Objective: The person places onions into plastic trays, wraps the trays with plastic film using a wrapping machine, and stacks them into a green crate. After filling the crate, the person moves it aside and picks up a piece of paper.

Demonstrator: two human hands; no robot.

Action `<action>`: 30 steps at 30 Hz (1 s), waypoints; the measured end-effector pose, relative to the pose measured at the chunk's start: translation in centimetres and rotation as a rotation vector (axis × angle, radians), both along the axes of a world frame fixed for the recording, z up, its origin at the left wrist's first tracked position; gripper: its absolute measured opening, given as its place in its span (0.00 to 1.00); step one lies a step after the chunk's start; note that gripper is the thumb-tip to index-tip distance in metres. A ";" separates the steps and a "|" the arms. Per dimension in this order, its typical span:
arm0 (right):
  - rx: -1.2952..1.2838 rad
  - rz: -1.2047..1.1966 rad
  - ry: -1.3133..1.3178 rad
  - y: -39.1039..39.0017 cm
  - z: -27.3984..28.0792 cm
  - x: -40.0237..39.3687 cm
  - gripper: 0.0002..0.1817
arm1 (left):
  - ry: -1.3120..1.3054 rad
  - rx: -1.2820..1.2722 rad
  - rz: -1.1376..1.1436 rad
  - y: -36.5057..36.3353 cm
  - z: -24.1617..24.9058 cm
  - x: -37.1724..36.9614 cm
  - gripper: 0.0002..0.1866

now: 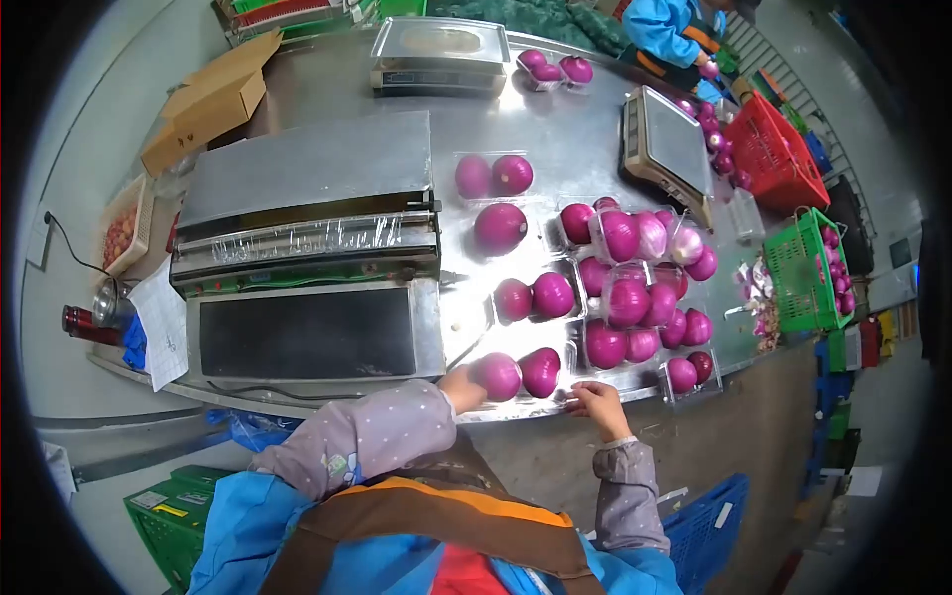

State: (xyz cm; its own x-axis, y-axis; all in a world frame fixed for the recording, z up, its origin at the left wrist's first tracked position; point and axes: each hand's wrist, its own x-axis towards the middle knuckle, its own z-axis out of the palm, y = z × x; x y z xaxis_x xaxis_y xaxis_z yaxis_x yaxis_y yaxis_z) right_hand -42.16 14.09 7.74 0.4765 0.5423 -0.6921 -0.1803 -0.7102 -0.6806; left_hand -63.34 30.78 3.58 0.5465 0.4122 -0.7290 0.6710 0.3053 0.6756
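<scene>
Two red onions, a left onion (498, 377) and a right onion (540, 372), sit side by side in a clear plastic tray (563, 363) at the table's front edge. My left hand (463, 389) is against the left onion, its fingertips hidden by it. Just right of this tray, my right hand (600, 410) has its thumb and fingers closed together in a pinch; whatever is between them is too small to make out. Behind the tray is another onion pair (534, 297). Several packed onion trays (635, 297) are stacked to the right.
A film wrapping machine (307, 248) occupies the left of the metal table. Two scales, a rear scale (439, 55) and a right scale (666, 149), stand beyond. Red (778, 149) and green (798, 273) crates line the right side. A co-worker in blue sleeves (662, 30) is at the far end.
</scene>
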 end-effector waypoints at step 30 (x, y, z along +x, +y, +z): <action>0.166 0.640 -0.136 42.2 14.2 -14.2 0.20 | -0.217 0.175 0.265 37.5 14.8 -20.3 0.32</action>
